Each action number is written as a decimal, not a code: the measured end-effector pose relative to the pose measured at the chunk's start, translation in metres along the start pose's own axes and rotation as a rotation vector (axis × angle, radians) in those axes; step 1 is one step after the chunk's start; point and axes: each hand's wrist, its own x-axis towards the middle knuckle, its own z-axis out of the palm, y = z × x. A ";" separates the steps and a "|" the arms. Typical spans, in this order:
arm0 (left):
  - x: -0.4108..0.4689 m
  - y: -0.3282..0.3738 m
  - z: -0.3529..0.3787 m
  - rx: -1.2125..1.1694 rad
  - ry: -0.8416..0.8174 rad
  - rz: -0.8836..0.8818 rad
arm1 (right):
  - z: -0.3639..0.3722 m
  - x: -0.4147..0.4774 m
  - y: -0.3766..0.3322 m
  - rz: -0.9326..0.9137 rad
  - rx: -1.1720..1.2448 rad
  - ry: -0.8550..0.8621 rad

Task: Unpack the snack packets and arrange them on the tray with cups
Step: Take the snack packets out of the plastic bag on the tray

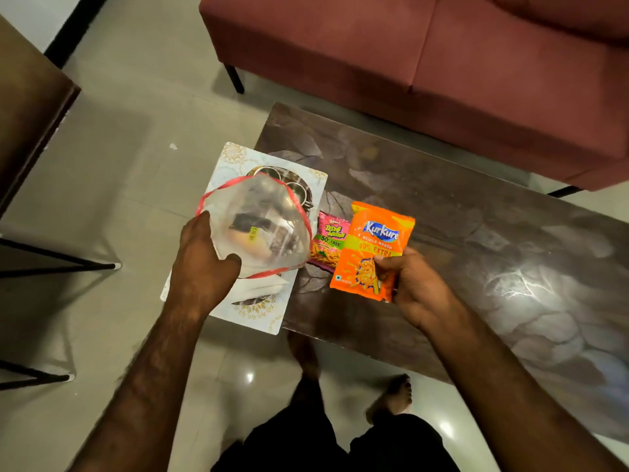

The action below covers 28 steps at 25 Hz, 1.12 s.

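Observation:
My left hand point(200, 260) grips the rim of a clear plastic bag point(262, 229) with a red edge, held open above the tray. A dark packet shows through the bag. My right hand point(408, 284) holds an orange Kurkure packet point(371, 247) by its lower right corner, just above the table. A pink and green snack packet point(328, 241) lies flat on the table between the bag and the orange packet. The white patterned tray point(258, 315) sits at the table's left end, overhanging the edge. Steel cups point(296, 189) stand at its far side, partly hidden by the bag.
The dark marble-look coffee table point(459, 240) stretches to the right. A maroon sofa point(442, 63) stands behind it. A brown chair point(30, 107) with black legs is at the left. My bare feet point(391, 396) are on the tiled floor below the table's near edge.

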 end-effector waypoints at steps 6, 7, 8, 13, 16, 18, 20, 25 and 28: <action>0.005 -0.008 0.003 0.062 0.028 -0.004 | -0.001 0.067 0.066 0.137 -0.079 0.196; 0.007 -0.009 0.004 0.079 0.034 0.001 | 0.002 0.077 0.076 0.149 -0.092 0.202; 0.007 -0.011 0.004 0.092 0.039 0.006 | 0.005 0.086 0.085 0.154 -0.104 0.207; 0.003 -0.011 0.003 0.088 0.044 -0.015 | 0.028 0.118 0.109 0.139 -0.168 0.192; -0.004 -0.005 0.002 0.054 0.064 -0.003 | 0.041 0.131 0.121 0.157 -0.225 0.168; -0.008 -0.004 0.000 0.034 0.076 0.004 | 0.049 0.135 0.127 0.159 -0.252 0.164; -0.008 -0.006 0.000 0.013 0.077 0.004 | 0.053 0.136 0.132 0.166 -0.265 0.174; -0.003 -0.008 0.001 -0.028 0.055 0.025 | 0.042 0.114 0.120 0.079 -0.531 0.318; -0.003 -0.005 0.001 -0.074 0.044 0.053 | 0.037 0.094 0.103 -0.291 -0.889 0.218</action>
